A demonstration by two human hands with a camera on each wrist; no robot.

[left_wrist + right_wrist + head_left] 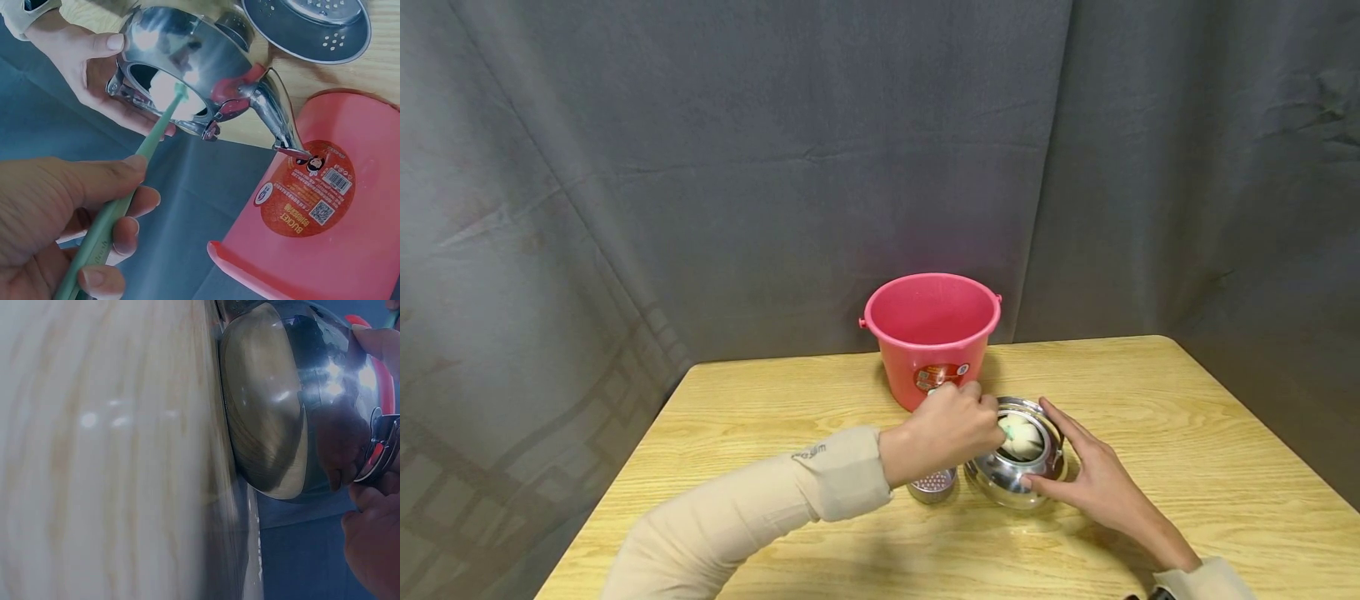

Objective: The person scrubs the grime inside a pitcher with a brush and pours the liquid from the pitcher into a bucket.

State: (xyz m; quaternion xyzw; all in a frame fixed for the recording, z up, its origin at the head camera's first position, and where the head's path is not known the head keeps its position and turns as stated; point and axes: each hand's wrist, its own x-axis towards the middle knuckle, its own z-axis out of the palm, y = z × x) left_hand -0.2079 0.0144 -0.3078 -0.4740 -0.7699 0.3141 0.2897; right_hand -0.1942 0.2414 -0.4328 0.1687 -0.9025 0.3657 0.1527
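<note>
A shiny metal kettle (1006,483) stands on the table with its mouth uncovered. My left hand (951,429) grips the light green handle (103,234) of a cleaning brush. The brush's pale, puffy head (1024,438) sits in the kettle's mouth. My right hand (1101,483) holds the kettle from the right, thumb at the near side of the mouth and fingers at the far side. In the left wrist view the kettle's spout (275,115) points toward the bucket. The right wrist view shows the kettle's rounded side (269,406) close up.
A pink bucket (917,367) with a red label stands behind the hands, near the dark curtain (820,167). A small perforated metal strainer (934,487) sits left of the kettle. All of these are on a light wooden table (760,417).
</note>
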